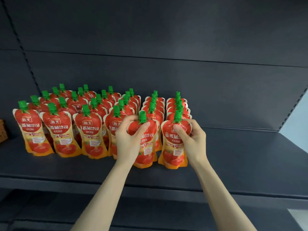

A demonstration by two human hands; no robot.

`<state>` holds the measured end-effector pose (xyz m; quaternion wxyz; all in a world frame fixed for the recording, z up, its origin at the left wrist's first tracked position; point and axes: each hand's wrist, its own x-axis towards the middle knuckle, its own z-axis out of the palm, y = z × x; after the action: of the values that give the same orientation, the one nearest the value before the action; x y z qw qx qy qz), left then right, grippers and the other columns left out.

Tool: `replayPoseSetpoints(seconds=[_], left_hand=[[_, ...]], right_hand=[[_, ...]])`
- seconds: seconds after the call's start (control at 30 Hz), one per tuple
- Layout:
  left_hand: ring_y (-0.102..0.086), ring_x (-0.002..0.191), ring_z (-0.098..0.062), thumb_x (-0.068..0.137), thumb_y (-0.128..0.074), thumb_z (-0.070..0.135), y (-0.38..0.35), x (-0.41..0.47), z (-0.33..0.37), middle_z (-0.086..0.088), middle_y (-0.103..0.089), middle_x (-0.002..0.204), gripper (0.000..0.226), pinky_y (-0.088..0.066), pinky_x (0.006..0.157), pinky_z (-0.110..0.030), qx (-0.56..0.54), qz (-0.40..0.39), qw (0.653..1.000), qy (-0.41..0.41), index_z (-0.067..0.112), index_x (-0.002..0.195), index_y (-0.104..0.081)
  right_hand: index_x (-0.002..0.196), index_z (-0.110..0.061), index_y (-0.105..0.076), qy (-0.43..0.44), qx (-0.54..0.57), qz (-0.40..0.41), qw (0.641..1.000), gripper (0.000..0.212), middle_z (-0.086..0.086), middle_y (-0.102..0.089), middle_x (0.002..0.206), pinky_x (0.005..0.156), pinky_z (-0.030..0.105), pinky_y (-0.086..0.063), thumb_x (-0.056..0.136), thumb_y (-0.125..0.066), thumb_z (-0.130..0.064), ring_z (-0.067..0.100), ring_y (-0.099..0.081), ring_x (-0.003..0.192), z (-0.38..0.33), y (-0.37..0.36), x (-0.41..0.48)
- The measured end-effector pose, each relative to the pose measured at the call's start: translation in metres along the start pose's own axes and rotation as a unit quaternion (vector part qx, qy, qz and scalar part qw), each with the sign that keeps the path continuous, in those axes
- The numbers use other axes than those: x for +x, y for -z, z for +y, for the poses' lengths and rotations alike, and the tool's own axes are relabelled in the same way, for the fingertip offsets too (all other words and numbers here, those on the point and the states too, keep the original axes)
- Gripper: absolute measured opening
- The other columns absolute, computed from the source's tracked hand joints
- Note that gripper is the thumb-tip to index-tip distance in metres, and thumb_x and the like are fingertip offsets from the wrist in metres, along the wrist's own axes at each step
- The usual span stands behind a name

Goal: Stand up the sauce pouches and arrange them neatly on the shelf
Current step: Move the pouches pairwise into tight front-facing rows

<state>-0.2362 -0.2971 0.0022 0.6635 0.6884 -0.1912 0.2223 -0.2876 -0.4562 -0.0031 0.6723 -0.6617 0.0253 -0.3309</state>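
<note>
Left hand [128, 139]: curled round the shoulder of the left-held pouch [147, 147], thumb across its red front just under the cap, the other fingers behind it.
Right hand [191, 139]: clamped on the right-held pouch [173, 149], thumb pressed on the front label, fingers wrapped round its right edge.
Left-held pouch: upright, base on the shelf [241, 155], at the front of the second file from the right, a little forward of its neighbours.
Right-held pouch: upright, base on the shelf, at the front of the rightmost file, just beside the left-held pouch.
Look of the pouches: waisted stand-up shape with a cream edge; red tomato-shaped upper part; white Chinese lettering; orange-yellow lower part with a tomato picture; ribbed green cap [143, 116] on top.
Tomato sauce pouches [60, 130]: all stood upright in six files running front to back, labels facing forward, filling the left and middle of the shelf.
Shelf: dark, matt, with a dark back panel [166, 39] behind.
Left edge: a brown object [2, 130], too cropped to identify.
</note>
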Motion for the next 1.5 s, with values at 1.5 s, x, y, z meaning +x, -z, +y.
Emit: replayPoseSetpoints(seconds=[1.5], left_hand=[[-0.051, 0.118, -0.024, 0.080, -0.071, 0.030, -0.006, -0.057, -0.079, -0.009, -0.054, 0.124, 0.057, -0.048, 0.090, -0.036, 0.209, -0.052, 0.973, 0.084, 0.009, 0.127, -0.046]], right_hand=[[0.110, -0.023, -0.047, -0.078, -0.237, 0.072, 0.966, 0.040, -0.011, -0.060, 0.101, 0.066, 0.006, -0.046, 0.080, -0.074, -0.021, -0.006, -0.057, 0.085, 0.062, 0.013, -0.041]])
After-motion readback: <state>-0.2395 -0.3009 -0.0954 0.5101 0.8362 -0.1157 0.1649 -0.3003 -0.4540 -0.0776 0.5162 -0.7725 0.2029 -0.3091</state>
